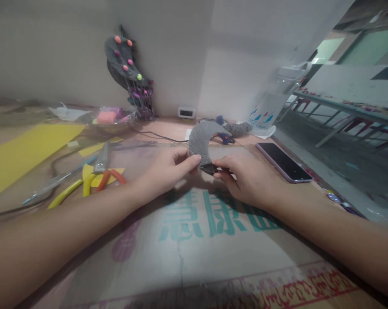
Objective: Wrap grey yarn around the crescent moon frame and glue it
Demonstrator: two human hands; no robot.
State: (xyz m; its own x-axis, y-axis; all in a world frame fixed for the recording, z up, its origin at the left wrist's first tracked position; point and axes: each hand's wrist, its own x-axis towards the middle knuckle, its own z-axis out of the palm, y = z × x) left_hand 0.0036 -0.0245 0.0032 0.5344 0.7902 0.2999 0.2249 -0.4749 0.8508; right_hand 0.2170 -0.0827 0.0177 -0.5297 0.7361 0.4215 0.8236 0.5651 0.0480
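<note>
A grey crescent [199, 138], wound with yarn or cord, is held up over the table in front of me. My left hand [176, 165] pinches its left side between thumb and fingers. At the lower tip, where a dark unwrapped part shows, my right hand [242, 174] grips with thumb and forefinger. Behind the crescent lies a bundle of grey yarn [240, 128], with small dark blue pieces [225, 138] close by. Under both hands is a cardboard sheet [181, 262] with printed green characters.
Yellow-handled pliers [67, 193], orange-handled pliers [108, 177] and yellow paper [29, 150] lie left. A decorated grey crescent [121, 60] leans on the wall near a small digital clock [186, 113]. At right are a phone [282, 162] and a clear plastic container [267, 98].
</note>
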